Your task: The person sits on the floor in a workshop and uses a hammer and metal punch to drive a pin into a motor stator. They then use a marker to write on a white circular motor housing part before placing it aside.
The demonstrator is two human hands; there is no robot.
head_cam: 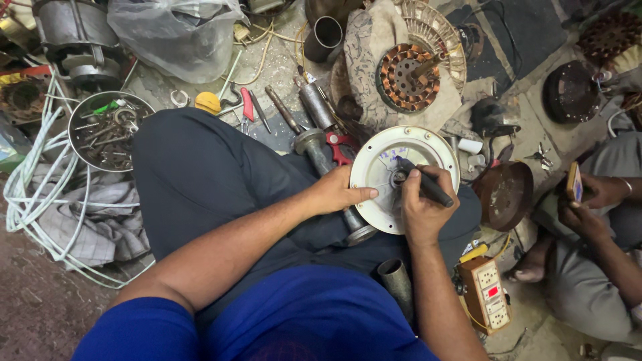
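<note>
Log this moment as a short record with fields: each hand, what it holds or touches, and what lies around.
left hand: flat on the rim of the white round motor cover, steadying it on the lap
right hand: grips a black marker, tip at the cover's centre
behind cover: copper-wound stator
left side: metal bowl of screws, white cable
right side: another person's hands holding a phone
</note>
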